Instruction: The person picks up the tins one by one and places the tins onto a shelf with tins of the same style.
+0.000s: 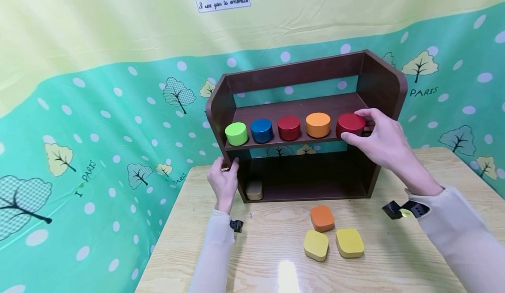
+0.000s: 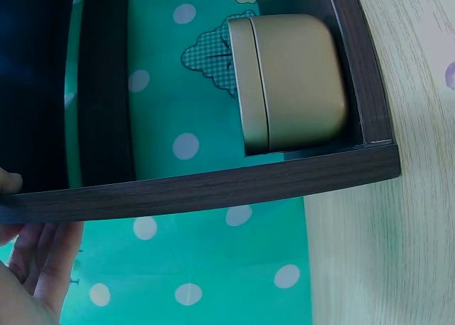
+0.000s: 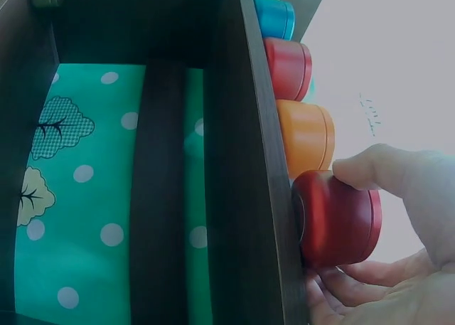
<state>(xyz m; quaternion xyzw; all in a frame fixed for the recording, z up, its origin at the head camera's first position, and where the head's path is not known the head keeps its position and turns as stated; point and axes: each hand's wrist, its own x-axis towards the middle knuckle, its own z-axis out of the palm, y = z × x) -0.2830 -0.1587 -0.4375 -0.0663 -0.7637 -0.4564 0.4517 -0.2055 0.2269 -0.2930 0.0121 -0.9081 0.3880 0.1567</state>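
My right hand (image 1: 380, 137) grips a round red tin (image 3: 338, 218) between thumb and fingers, at the right end of the dark brown shelf's upper board (image 1: 292, 109). To its left along that board stand an orange tin (image 1: 318, 125), another red tin (image 1: 289, 128), a blue tin (image 1: 262, 130) and a green tin (image 1: 236, 134). My left hand (image 1: 223, 179) holds the front edge of the shelf's left side panel (image 2: 213, 186), thumb on the inner face and fingers outside. Just inside that panel, a beige-gold rounded tin (image 2: 298, 83) sits in the lower compartment.
On the wooden table (image 1: 272, 240) in front of the shelf lie an orange rounded-square tin (image 1: 322, 218) and two yellow ones, the left yellow tin (image 1: 316, 245) and the right yellow tin (image 1: 350, 243). A patterned green and yellow curtain (image 1: 118, 109) hangs behind.
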